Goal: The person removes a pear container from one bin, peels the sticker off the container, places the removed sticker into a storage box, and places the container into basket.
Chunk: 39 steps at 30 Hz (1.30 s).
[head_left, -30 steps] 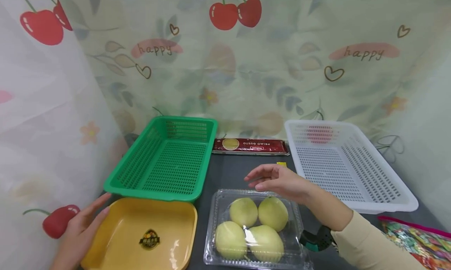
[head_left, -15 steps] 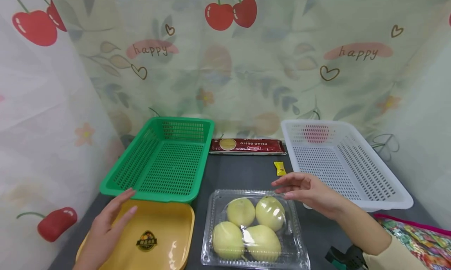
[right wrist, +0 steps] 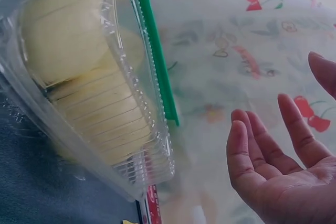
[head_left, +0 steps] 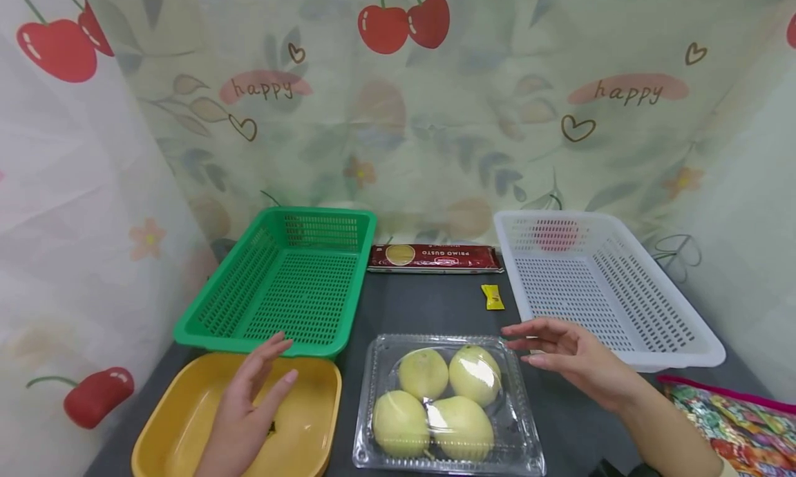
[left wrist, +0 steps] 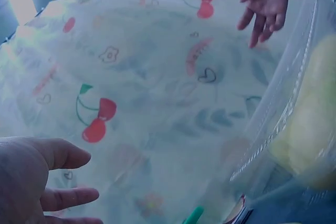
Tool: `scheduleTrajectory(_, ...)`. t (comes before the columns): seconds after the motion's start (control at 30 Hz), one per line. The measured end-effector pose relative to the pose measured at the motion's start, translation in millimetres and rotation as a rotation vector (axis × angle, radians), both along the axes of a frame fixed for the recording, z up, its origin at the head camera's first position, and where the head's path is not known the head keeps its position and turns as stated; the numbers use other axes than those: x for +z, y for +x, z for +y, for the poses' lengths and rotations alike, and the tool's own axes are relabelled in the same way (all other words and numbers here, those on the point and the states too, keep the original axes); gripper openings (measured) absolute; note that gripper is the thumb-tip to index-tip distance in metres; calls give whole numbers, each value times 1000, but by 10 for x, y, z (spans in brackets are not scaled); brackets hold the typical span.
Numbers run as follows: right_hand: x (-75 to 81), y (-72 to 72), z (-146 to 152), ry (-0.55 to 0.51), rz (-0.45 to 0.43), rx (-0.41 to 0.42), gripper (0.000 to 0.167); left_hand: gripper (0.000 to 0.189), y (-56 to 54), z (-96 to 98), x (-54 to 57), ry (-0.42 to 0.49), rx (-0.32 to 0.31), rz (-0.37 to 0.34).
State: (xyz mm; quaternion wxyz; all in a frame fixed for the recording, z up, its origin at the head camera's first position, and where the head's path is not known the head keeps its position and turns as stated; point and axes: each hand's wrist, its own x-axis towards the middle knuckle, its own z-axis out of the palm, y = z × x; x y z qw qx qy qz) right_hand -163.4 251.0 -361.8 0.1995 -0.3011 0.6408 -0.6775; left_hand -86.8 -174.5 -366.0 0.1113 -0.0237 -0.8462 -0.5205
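Observation:
A clear lidded plastic box [head_left: 448,456] of several pale yellow-green pears [head_left: 461,427] sits on the dark table between the two hands. My left hand [head_left: 245,408] hovers over the yellow tray [head_left: 320,422], its fingers relaxed and holding nothing. To the right of the box, my right hand [head_left: 575,356] is held in the air near the box's far right corner, fingers loosely bent and nothing in them. Both wrist views show the box beside the hands: its clear wall [left wrist: 283,124] at the right in one, its ribbed side [right wrist: 105,114] at the left in the other.
Behind the yellow tray stands a green basket [head_left: 357,311]; a white basket [head_left: 684,345] is at the right. A red biscuit packet [head_left: 435,258] lies at the back, with a small yellow wrapped candy [head_left: 493,297] in front. A colourful bag [head_left: 740,428] lies at right.
My left hand has moved right, from the yellow tray's left edge to over its middle. The right hand has moved right and nearer, off the pear box, uncovering the candy.

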Motion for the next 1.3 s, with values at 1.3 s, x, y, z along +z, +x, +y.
scheduleTrajectory(1.3,-630,238,81,-223,-74,-81,42,53,-9,916,-475,264,-159,-6)
